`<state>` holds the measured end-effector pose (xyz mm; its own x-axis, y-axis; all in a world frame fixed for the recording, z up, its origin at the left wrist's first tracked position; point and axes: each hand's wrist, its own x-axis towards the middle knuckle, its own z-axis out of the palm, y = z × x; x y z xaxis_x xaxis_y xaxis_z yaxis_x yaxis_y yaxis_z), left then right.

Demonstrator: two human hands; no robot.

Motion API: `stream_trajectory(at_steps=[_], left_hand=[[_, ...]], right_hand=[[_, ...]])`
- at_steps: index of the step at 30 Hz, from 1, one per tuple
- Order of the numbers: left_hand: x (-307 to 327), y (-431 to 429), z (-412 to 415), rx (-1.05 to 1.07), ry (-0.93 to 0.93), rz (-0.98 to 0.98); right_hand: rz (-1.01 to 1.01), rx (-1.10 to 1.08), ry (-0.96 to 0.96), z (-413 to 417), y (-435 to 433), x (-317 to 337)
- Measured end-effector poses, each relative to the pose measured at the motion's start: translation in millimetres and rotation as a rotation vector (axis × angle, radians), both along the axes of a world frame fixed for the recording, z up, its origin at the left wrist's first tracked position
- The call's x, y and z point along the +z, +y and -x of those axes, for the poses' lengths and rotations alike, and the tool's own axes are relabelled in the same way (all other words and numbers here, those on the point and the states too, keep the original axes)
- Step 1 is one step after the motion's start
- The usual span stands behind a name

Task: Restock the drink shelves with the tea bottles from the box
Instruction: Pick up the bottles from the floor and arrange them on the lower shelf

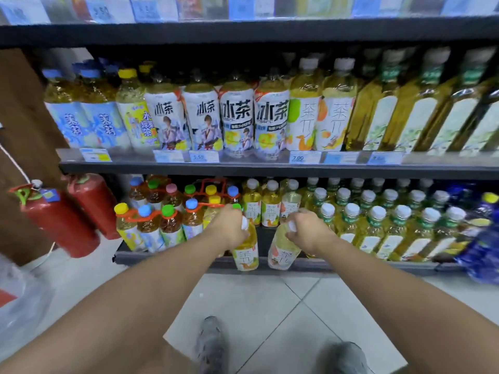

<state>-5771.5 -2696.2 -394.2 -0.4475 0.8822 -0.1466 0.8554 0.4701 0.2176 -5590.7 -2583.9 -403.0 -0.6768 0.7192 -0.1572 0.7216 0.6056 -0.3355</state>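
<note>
Under each fist hung a tea bottle: L hand (229, 225) gripped left bottle (246, 253) by neck, R hand (307, 231) gripped right bottle (283, 252), bottom shelf (127, 256) just behind.

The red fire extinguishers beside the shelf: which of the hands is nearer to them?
Left. The left hand grips a tea bottle right of the fire extinguishers; the right hand grips another bottle farther right.
</note>
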Motion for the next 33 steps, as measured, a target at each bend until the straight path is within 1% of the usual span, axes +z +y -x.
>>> stream_trajectory(at_steps=[6, 11, 19, 25, 29, 33], left_hand=[[-30.1, 74.6, 0.1, -0.04, -0.046, -0.062], [-53.7, 125.7, 8.3, -0.047, -0.04, -0.04], [-96.0, 182.3, 17.6, -0.038, -0.045, 0.013], [-100.5, 203.5, 27.9, -0.082, -0.128, -0.012], [-106.4, 206.6, 26.3, -0.079, -0.128, -0.019], [-98.5, 196.3, 26.5, -0.056, -0.102, -0.01]], right_hand=[[-0.036, -0.069, 0.057, 8.7, 48.0, -22.7], [-0.049, -0.102, 0.012, 33.4, 88.4, -53.3], [-0.036, -0.129, -0.049, 68.1, 140.7, -95.7], [-0.092, -0.15, -0.065, 80.3, 171.5, -108.8], [-0.091, -0.152, -0.051, 81.3, 176.4, -114.3], [-0.051, -0.182, -0.049, 74.5, 165.7, -108.0]])
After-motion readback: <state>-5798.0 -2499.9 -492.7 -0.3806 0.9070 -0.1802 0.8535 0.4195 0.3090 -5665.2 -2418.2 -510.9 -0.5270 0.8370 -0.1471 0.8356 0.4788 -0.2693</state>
